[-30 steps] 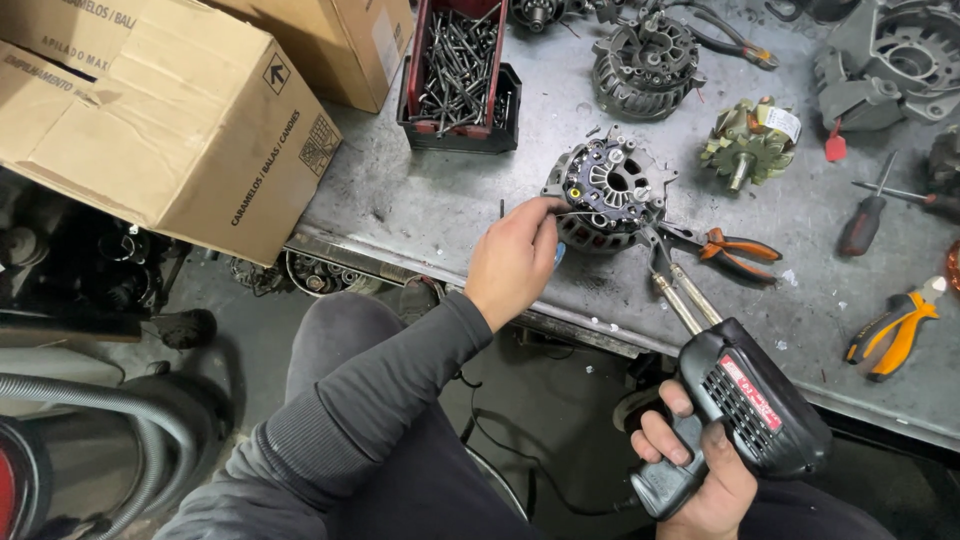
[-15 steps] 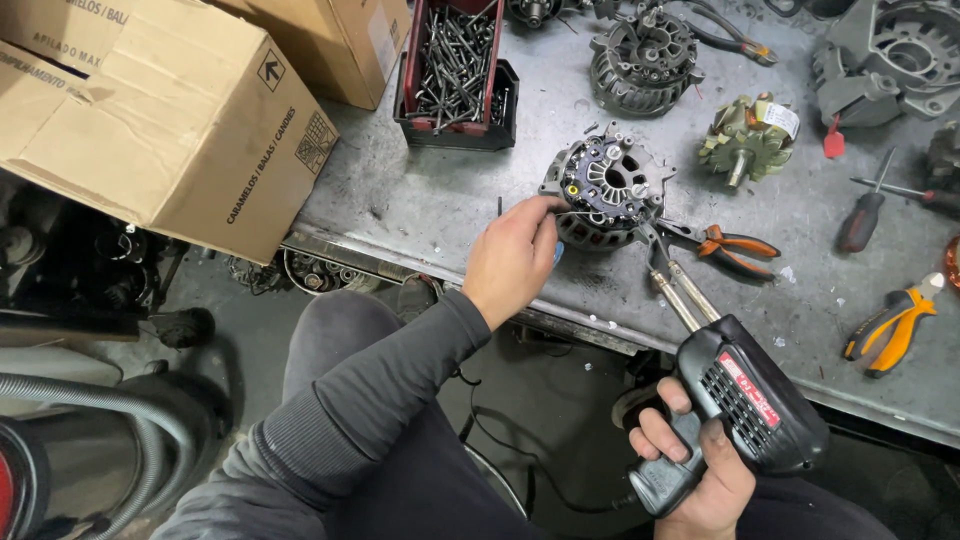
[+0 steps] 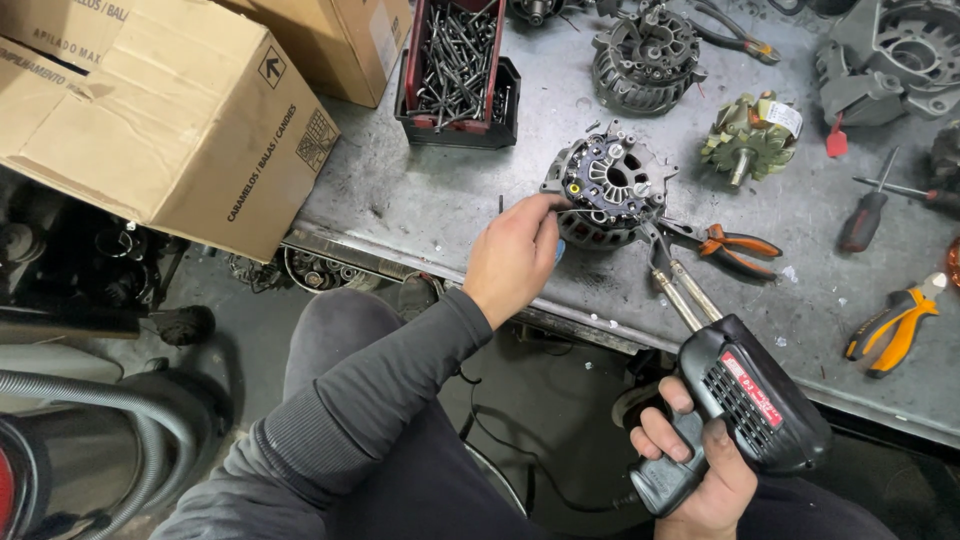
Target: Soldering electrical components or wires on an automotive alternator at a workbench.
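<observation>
— What are the hands doing?

— The left hand (image 3: 515, 255) reaches to the alternator (image 3: 608, 190) near the front edge of the metal workbench (image 3: 420, 205), fingertips pinched at its left side. The right hand (image 3: 695, 465) is clenched around the grip of a black soldering gun (image 3: 735, 405) with a red label, held off the front edge, its tip pointing at the alternator.

— Any packages?

— Two brown cardboard boxes: one (image 3: 170, 120) overhangs the left corner, with an arrow mark and dark lettering; another (image 3: 340, 40) sits behind it. A red-and-black tray of screws (image 3: 458, 70) stands beside them.
</observation>
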